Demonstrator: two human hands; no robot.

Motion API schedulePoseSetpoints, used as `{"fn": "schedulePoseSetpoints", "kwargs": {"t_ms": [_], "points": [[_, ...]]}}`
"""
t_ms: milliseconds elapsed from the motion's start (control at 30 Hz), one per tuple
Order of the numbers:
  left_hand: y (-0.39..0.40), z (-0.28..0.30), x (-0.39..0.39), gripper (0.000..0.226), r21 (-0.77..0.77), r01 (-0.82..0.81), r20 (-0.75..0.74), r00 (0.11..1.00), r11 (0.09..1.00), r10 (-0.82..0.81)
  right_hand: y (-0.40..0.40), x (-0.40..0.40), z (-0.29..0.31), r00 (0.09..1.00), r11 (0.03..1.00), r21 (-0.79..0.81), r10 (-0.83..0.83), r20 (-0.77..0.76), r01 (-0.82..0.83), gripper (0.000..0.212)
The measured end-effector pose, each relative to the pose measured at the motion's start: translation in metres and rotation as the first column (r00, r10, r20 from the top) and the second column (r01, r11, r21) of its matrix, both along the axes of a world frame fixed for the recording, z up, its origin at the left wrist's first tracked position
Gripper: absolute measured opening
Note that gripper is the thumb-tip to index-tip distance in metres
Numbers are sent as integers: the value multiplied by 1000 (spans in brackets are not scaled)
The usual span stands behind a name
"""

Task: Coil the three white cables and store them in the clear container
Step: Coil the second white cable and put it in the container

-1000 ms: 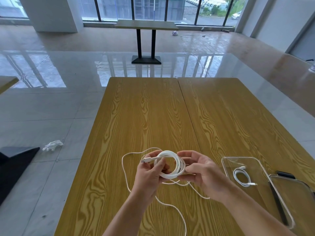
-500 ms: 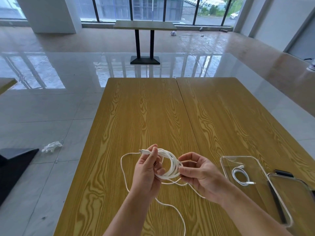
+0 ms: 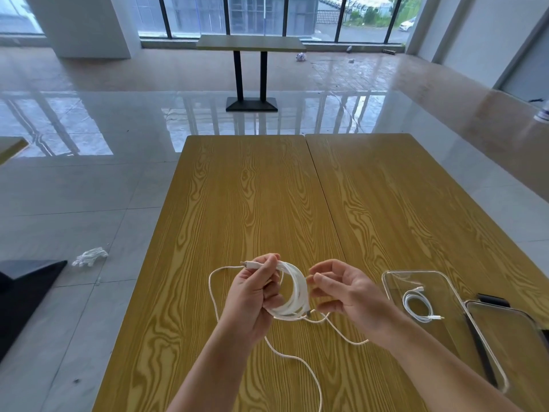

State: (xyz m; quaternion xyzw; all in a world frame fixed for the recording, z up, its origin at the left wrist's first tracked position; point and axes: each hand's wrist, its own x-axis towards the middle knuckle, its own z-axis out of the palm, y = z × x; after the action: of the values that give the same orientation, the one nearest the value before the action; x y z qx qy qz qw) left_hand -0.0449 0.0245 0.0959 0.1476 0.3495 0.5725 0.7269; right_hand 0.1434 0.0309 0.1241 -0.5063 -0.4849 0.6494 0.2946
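My left hand (image 3: 254, 295) grips a thick coil of white cable (image 3: 294, 295) above the wooden table (image 3: 267, 203), its plug end sticking out past the thumb. My right hand (image 3: 346, 292) hovers just right of the coil, thumb and fingers close by its edge; whether they pinch a strand I cannot tell. A loose thin white cable (image 3: 285, 356) trails over the table below both hands. A small coiled white cable (image 3: 419, 306) lies inside the clear container (image 3: 392, 276) on the right.
The container's clear lid (image 3: 511, 331) lies at the right edge beside a dark object (image 3: 491, 300). The floor holds white scraps (image 3: 89, 257) on the left and another table (image 3: 249, 43) far back.
My left hand turned the coil more upright and lifted it slightly. My right hand let go of the coil's side and its fingers spread.
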Motion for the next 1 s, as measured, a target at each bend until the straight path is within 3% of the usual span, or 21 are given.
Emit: {"fn": "schedulePoseSetpoints", "kwargs": {"t_ms": [100, 300, 500, 667, 833, 1000], "points": [[-3, 2, 7, 9, -3, 74, -23, 997, 997, -74, 1, -9, 6, 994, 995, -52, 83, -69, -87, 25], [-1, 1, 9, 19, -42, 82, -154, 984, 996, -88, 1, -3, 0, 992, 994, -83, 67, -106, -76, 21], [4, 1, 20, 17, -80, 97, -161, 981, 992, -109, -5, 23, -4, 947, 976, -134, 124, -296, -170, 52], [9, -2, 33, 11, -120, 162, -188, 965, 979, -182, -13, 41, -5, 977, 982, -109, 138, -159, -157, 47], [13, -5, 52, 13, -125, 204, -360, 902, 971, -236, -22, 70, -6, 988, 985, -71, 158, 4, -157, 43], [12, -5, 90, 7, -119, 256, -477, 833, 959, -281, -27, 101, -10, 995, 990, -101, 94, -20, -96, 42]]}}
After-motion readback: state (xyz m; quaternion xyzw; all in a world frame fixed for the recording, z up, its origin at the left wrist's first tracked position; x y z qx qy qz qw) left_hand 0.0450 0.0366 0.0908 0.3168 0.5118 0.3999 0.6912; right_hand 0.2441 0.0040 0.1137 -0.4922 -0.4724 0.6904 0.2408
